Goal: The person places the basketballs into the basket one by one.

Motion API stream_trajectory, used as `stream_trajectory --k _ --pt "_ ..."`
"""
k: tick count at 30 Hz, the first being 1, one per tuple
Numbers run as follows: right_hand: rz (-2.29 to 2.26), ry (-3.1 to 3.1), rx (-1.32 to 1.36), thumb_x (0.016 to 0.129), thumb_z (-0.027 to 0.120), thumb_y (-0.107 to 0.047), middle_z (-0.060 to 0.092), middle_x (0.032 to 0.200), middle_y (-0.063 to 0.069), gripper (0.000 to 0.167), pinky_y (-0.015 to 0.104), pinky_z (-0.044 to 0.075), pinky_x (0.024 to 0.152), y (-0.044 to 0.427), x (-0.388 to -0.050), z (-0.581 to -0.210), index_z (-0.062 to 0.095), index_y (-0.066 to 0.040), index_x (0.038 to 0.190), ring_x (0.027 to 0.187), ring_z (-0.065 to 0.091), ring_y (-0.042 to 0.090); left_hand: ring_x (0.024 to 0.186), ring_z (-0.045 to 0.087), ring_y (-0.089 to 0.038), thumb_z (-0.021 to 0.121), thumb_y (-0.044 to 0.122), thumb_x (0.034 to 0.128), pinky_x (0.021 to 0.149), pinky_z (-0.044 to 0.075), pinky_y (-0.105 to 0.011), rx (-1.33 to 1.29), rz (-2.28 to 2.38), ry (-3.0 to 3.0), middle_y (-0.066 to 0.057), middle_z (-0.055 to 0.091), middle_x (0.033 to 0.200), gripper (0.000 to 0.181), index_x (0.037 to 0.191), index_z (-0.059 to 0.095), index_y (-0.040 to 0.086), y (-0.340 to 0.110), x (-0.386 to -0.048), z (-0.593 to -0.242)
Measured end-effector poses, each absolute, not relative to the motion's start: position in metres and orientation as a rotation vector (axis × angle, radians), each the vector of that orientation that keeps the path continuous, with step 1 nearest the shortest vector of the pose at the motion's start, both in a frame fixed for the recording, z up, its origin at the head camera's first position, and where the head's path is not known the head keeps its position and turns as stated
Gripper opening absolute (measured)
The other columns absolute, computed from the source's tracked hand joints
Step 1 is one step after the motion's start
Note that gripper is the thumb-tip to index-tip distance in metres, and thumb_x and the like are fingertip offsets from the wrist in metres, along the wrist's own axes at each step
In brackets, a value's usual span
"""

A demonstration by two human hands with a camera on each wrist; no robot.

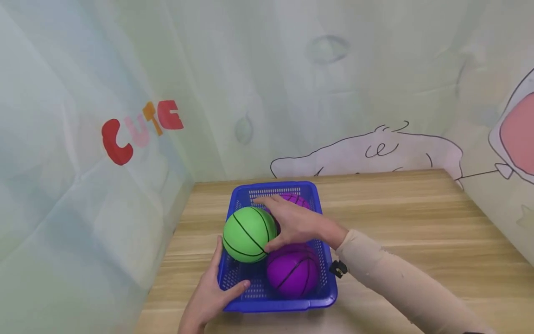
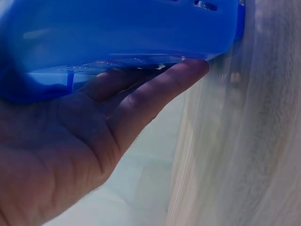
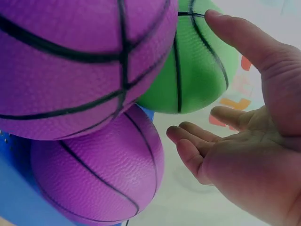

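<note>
A green ball [image 1: 250, 234] with black lines sits in the left part of a blue plastic basket [image 1: 267, 306]. Beside it are a purple ball [image 1: 293, 271] at the near right and another purple ball [image 1: 295, 199] at the far right, partly covered by my right hand [image 1: 296, 222]. That hand is spread at the green ball's right side, its thumb at the ball; in the right wrist view the other fingers [image 3: 193, 134] stand apart from it. My left hand [image 1: 210, 290] holds the basket's near left side, thumb over the rim, fingers along the outer wall.
Under the basket is a wood-grain table [image 1: 388, 208]. Printed curtains [image 1: 250, 93] hang behind it and to the left, the left one with coloured letters [image 1: 143, 127]. A small black clip [image 1: 338, 268] is by the right sleeve [image 1: 396, 273].
</note>
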State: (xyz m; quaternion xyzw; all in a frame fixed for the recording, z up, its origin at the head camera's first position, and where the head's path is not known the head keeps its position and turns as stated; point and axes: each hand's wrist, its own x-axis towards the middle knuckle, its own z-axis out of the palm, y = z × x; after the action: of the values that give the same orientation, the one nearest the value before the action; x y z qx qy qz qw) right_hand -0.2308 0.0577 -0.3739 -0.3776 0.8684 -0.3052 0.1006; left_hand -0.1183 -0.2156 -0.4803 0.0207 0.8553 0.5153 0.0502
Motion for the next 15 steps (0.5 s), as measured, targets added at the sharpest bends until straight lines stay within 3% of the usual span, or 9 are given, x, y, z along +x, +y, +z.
stream_trajectory --k 10,15 --pt "-0.884 2.627 -1.119 0.082 0.101 -0.037 0.049 0.165 0.019 0.114 0.055 0.048 0.126 0.066 -0.227 -0.374 0.036 -0.005 0.171 0.152 0.052 0.034 0.159 0.040 -0.053 0.097 0.036 0.0860 0.129 0.028 -0.075 0.064 1.558 2.619 -0.022 0.023 0.183 0.137 0.181 -0.002 0.029 -0.218 -0.118 -0.480" --pt "-0.901 2.687 -1.081 0.082 0.100 -0.041 0.048 0.166 0.018 0.115 0.070 0.041 0.126 0.077 -0.224 -0.373 0.037 -0.009 0.172 0.155 0.048 0.037 0.160 0.039 -0.052 0.096 0.035 0.0872 0.129 0.027 -0.074 0.117 1.581 2.636 -0.020 0.021 0.184 0.134 0.181 0.001 0.029 -0.218 -0.121 -0.481"
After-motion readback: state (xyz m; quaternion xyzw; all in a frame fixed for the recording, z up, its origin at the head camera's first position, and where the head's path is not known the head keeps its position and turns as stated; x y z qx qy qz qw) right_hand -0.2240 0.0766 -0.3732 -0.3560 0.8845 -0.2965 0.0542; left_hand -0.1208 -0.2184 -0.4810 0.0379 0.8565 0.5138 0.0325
